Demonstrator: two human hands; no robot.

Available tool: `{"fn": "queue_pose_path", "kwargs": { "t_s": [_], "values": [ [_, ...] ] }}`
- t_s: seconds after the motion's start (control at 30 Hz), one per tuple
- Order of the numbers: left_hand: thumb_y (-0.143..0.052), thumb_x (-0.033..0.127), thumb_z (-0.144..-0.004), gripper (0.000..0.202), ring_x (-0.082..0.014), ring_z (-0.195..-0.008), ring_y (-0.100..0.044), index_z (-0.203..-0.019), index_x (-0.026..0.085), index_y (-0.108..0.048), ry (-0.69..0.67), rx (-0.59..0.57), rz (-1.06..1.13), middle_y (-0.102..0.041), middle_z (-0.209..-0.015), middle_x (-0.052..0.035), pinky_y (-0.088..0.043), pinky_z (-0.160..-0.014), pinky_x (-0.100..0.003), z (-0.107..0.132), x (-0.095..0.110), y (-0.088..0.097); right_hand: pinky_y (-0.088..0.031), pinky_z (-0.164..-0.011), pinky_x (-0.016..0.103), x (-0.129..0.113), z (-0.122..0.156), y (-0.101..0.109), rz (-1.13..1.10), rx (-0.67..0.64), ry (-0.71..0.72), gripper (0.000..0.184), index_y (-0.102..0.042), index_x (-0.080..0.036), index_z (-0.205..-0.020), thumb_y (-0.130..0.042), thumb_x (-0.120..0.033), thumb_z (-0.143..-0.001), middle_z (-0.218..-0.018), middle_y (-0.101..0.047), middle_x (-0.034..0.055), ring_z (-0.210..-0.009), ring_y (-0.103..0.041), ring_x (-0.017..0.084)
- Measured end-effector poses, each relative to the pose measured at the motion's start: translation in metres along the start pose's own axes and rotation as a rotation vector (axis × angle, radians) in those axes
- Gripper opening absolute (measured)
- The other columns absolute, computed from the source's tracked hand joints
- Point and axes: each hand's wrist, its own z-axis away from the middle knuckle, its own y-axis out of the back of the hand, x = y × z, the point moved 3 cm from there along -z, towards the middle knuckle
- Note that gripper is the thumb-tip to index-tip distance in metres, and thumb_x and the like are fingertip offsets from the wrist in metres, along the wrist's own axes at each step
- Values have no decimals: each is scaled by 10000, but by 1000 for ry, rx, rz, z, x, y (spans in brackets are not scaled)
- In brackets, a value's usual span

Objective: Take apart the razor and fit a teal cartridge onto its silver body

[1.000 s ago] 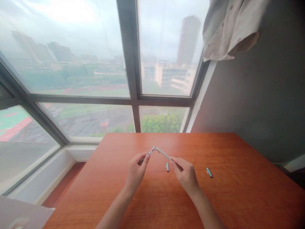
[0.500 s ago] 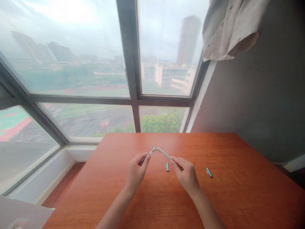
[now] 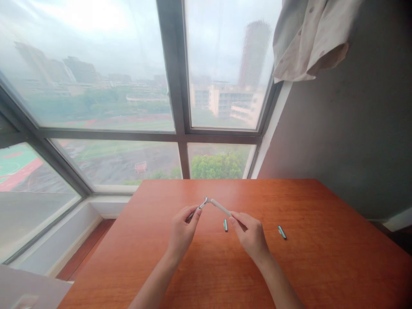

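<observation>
Above an orange-brown wooden table (image 3: 322,266) my right hand (image 3: 251,234) grips the lower end of a slim white razor handle (image 3: 220,207), which slants up and to the left to a metal neck (image 3: 205,201). My left hand (image 3: 183,229) pinches a small dark razor head (image 3: 193,213) right at that metal neck. One small teal blade cartridge (image 3: 225,225) lies on the table just left of my right hand. A second teal cartridge (image 3: 282,232) lies further right.
A large window with a dark frame (image 3: 180,137) rises behind the table's far edge. A grey wall (image 3: 354,128) stands at the right, with a pale spotted cloth (image 3: 309,38) hanging at the top. A white object (image 3: 28,292) sits at the lower left.
</observation>
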Motion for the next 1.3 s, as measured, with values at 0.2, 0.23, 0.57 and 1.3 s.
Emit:
{"fn": "queue_pose_path", "kwargs": {
  "t_s": [0.2, 0.23, 0.57, 1.3],
  "values": [
    [-571, 402, -827, 275, -180, -680, -609, -871, 170, -713, 33, 28, 30, -689, -732, -37, -454, -571, -231, 0, 1, 1, -484, -649, 251, -4, 1, -1, -45, -33, 4, 257, -709, -192, -970, -481, -290, -904, -774, -690, 61, -698, -633, 182],
    [-572, 397, -828, 271, -179, -681, -608, -872, 169, -712, 35, 24, 36, -687, -732, -36, -452, -572, -230, 0, 1, 1, -484, -650, 250, -4, 1, -1, -53, -39, 3, 254, -705, -190, -973, -481, -288, -905, -771, -686, 59, -695, -631, 179],
    [-563, 374, -845, 258, -186, -751, -615, -903, 166, -704, 68, -33, 96, -699, -813, -40, -452, -611, -230, 0, 2, -3, -478, -635, 237, -1, 3, -4, -87, -28, 6, 220, -696, -194, -976, -508, -273, -894, -763, -672, 45, -688, -630, 168],
    [-518, 349, -878, 251, -143, -625, -515, -874, 162, -685, -65, -118, -62, -595, -695, -23, -388, -557, -222, 1, 5, -5, -505, -715, 260, 3, 0, 0, -136, -10, -40, 218, -707, -194, -973, -527, -278, -881, -883, -711, 67, -797, -658, 195]
  ]
}}
